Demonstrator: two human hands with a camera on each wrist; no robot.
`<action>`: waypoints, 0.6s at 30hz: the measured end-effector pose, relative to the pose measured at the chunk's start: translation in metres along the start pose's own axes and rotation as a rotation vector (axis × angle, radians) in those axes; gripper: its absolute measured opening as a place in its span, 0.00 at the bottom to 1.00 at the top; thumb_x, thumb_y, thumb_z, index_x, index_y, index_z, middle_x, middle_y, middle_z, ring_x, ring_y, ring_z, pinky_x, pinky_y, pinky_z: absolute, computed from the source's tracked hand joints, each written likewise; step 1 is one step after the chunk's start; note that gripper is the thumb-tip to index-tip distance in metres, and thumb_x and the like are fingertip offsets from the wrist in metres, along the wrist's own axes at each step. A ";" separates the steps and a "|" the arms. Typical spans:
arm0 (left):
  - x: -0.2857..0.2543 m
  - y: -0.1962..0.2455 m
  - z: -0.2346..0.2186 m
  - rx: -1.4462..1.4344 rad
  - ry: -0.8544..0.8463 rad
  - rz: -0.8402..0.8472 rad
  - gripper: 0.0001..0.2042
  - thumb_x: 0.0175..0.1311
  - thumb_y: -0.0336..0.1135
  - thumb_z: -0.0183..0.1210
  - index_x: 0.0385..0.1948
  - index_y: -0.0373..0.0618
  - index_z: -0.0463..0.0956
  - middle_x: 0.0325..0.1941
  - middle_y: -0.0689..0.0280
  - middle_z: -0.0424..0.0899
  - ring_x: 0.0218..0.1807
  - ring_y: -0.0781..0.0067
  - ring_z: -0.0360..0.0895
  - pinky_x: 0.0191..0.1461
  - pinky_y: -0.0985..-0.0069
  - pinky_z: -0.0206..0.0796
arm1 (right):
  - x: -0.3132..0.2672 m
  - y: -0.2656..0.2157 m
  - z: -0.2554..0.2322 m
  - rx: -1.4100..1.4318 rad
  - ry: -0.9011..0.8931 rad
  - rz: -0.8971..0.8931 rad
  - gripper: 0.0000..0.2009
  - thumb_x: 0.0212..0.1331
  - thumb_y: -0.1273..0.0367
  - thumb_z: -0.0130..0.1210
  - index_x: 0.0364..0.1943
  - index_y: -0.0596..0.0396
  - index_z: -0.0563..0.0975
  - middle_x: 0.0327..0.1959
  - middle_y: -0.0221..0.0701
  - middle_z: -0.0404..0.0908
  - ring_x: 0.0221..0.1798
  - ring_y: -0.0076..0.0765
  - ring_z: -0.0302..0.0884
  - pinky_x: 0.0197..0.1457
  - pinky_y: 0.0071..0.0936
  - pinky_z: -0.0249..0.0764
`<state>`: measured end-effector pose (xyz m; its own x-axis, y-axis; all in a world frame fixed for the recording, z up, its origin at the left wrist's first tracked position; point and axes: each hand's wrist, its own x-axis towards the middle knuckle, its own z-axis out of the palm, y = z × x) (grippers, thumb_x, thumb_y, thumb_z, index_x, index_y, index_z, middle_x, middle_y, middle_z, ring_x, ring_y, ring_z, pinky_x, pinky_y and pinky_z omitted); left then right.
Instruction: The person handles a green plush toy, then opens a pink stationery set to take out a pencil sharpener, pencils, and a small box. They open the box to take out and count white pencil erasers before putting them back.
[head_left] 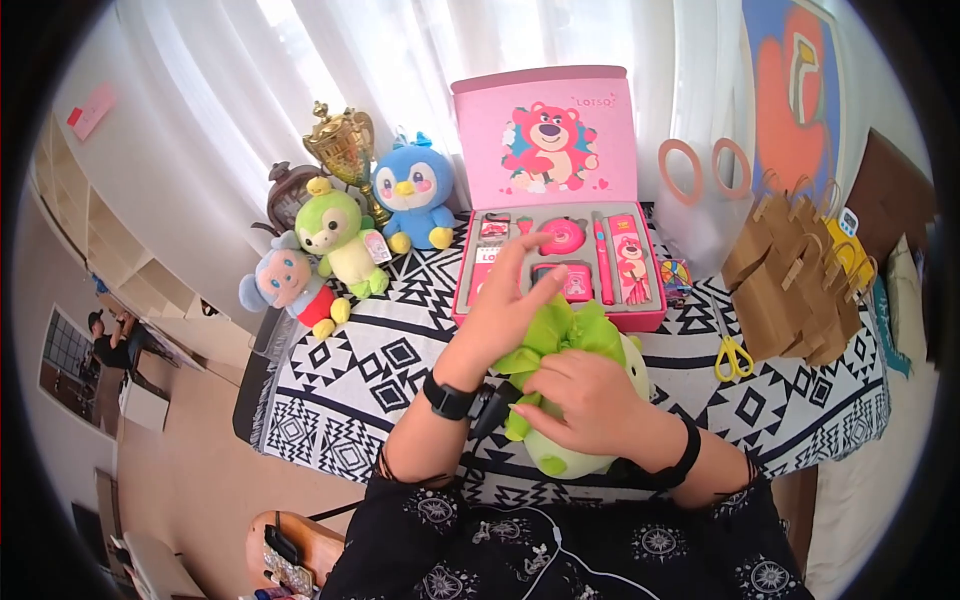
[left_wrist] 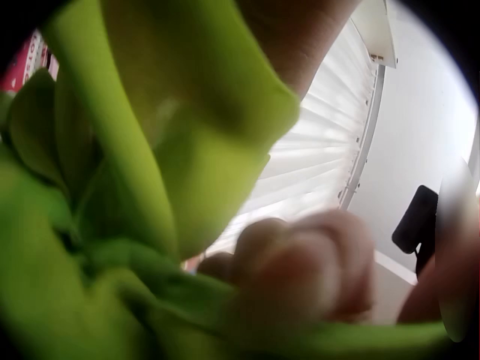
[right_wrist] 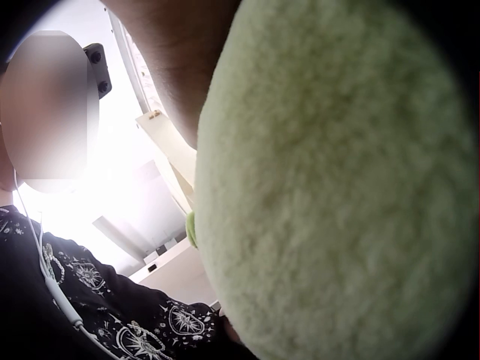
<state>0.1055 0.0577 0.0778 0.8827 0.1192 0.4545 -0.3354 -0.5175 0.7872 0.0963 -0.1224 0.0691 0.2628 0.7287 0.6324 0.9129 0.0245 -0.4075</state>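
Observation:
A pale green plush toy [head_left: 560, 452] lies on the table in front of the person, a bright green ruffle [head_left: 568, 335] of thin fabric bunched at its upper end. My right hand [head_left: 590, 398] bends over the plush and pinches the ruffle's fabric between thumb and fingers. Over the ruffle's left edge, my left hand [head_left: 505, 312] is raised with its fingers extended. Folds of green fabric [left_wrist: 202, 157] fill much of the left wrist view, with blurred curled fingers [left_wrist: 307, 262] beside them. In the right wrist view, the fuzzy plush body [right_wrist: 337, 180] hides the fingers.
Behind the plush stands an open pink gift box [head_left: 545, 140] with several items inside. Plush toys [head_left: 338, 235] and a gold trophy [head_left: 340, 145] are at the left. Yellow scissors [head_left: 733, 360], brown paper bags [head_left: 790, 285] and a clear bag with round handles [head_left: 705, 235] are at the right.

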 end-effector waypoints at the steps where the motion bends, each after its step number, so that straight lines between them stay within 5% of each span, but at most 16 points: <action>1: -0.004 0.006 0.004 -0.140 -0.122 -0.058 0.21 0.69 0.38 0.56 0.60 0.40 0.67 0.62 0.58 0.71 0.67 0.66 0.64 0.71 0.69 0.54 | -0.001 0.001 0.000 0.001 0.001 0.004 0.10 0.54 0.63 0.62 0.27 0.53 0.76 0.26 0.32 0.75 0.30 0.40 0.75 0.33 0.35 0.70; 5: -0.016 0.035 0.001 -0.239 -0.441 -0.219 0.21 0.74 0.42 0.48 0.63 0.39 0.65 0.63 0.58 0.71 0.68 0.66 0.64 0.71 0.69 0.53 | -0.003 0.004 -0.005 0.029 -0.009 0.022 0.10 0.53 0.64 0.63 0.28 0.53 0.76 0.26 0.32 0.75 0.30 0.40 0.75 0.33 0.36 0.70; 9: -0.018 0.024 -0.011 -0.212 -0.613 -0.047 0.29 0.76 0.51 0.39 0.68 0.37 0.58 0.68 0.55 0.66 0.70 0.62 0.63 0.73 0.69 0.51 | 0.000 0.006 -0.009 0.041 -0.013 -0.096 0.10 0.52 0.65 0.64 0.28 0.53 0.75 0.27 0.31 0.74 0.31 0.39 0.74 0.33 0.35 0.70; 11: -0.018 0.023 -0.017 -0.155 -0.676 0.060 0.27 0.71 0.44 0.47 0.68 0.39 0.58 0.65 0.51 0.66 0.69 0.56 0.62 0.72 0.66 0.51 | 0.001 0.004 -0.017 0.008 0.004 -0.103 0.10 0.51 0.65 0.64 0.28 0.53 0.75 0.27 0.31 0.74 0.32 0.39 0.74 0.33 0.35 0.70; 15: -0.017 0.002 -0.027 -0.205 -0.747 -0.083 0.44 0.57 0.54 0.64 0.70 0.39 0.53 0.70 0.49 0.60 0.73 0.53 0.57 0.74 0.65 0.50 | 0.006 0.001 -0.045 -0.111 -0.080 -0.032 0.12 0.49 0.63 0.65 0.30 0.54 0.75 0.31 0.31 0.74 0.36 0.40 0.74 0.37 0.35 0.71; 16: -0.015 -0.002 -0.030 -0.129 -0.774 -0.046 0.52 0.47 0.55 0.71 0.71 0.39 0.52 0.71 0.48 0.57 0.74 0.53 0.56 0.74 0.65 0.51 | 0.006 0.002 -0.051 -0.147 -0.082 -0.015 0.13 0.49 0.62 0.65 0.31 0.54 0.76 0.32 0.32 0.75 0.38 0.41 0.74 0.40 0.36 0.71; 18: -0.014 0.004 -0.035 -0.043 -0.784 -0.021 0.53 0.45 0.55 0.73 0.71 0.40 0.52 0.70 0.51 0.60 0.72 0.57 0.58 0.73 0.66 0.52 | 0.006 0.009 -0.062 -0.196 -0.090 -0.003 0.15 0.50 0.61 0.65 0.35 0.55 0.76 0.33 0.33 0.75 0.39 0.42 0.75 0.42 0.36 0.71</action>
<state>0.0798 0.0838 0.0891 0.8584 -0.5123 0.0251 -0.3143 -0.4868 0.8150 0.1254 -0.1599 0.1102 0.2389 0.7875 0.5682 0.9592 -0.1001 -0.2645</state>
